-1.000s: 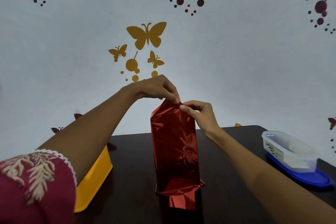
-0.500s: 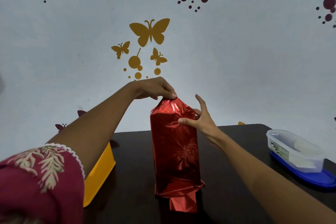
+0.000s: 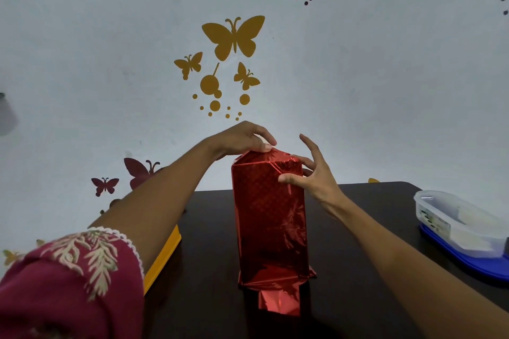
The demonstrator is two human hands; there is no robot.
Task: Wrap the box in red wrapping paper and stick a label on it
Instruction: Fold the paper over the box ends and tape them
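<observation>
So your box (image 3: 271, 215) is standing upright in the middle of the desk (image 3: 358, 242), covered in the red wrapping paper (image 3: 264, 166), and it sits right between your two hands. Your left hand (image 3: 239, 139) is on top of it, fingers curled down and pinching the folded paper along the top edge. Your right hand (image 3: 314, 176) is spread wide, fingers straight and apart, thumb touching the front face near the top right corner. The other fingers reach round the right side, and I can't tell if they all touch.

Down at the bottom a loose flap (image 3: 279, 301) of paper sticks out toward you, lying on the desk. By your left arm, near the patterned sleeve (image 3: 77, 278), there's a yellow tub (image 3: 165, 253). Well off to the right, a clear plastic container (image 3: 454, 226) sits on a blue lid (image 3: 468, 260). Butterfly stickers (image 3: 234, 36) are on the wall behind.
</observation>
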